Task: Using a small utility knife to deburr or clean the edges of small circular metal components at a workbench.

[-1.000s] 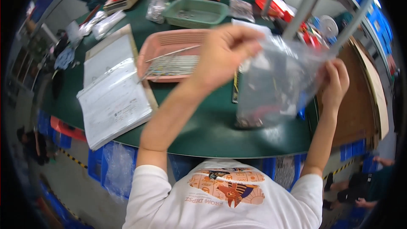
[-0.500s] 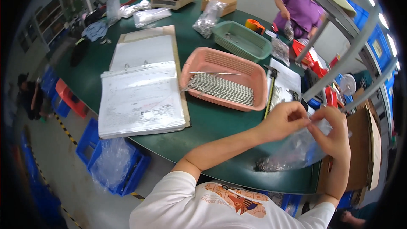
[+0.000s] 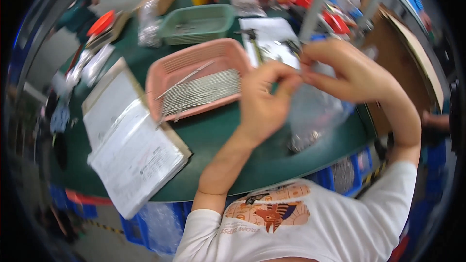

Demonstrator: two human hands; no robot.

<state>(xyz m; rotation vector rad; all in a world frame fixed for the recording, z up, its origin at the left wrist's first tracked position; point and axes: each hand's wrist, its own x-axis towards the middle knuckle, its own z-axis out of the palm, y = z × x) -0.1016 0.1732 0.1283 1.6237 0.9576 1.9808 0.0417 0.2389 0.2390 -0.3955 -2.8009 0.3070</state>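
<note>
A clear plastic bag [image 3: 318, 102] hangs below my hands over the front right part of the green table, small dark metal pieces gathered in its bottom corner. My left hand [image 3: 266, 101] is closed in a pinch at the bag's upper edge. Close against it, my right hand [image 3: 347, 72] pinches the same edge, thumb and forefinger together. The exact fold between the fingertips is blurred. Left of my hands sits a pink basket [image 3: 191, 52] with many thin metal rods [image 3: 204, 92], a few lying crosswise over the others.
A green basket [image 3: 196, 22] stands beyond the pink one. An open binder of papers [image 3: 136, 157] lies at the left. Behind my hands are a white sheet [image 3: 272, 31] with tools and a hammer [image 3: 250, 35]. Metal posts [image 3: 315, 7] rise at the back right.
The view has swung to the right, so the table's contents appear farther left and turned. Both hands stay pinched together at the bag, which hangs more upright now.
</note>
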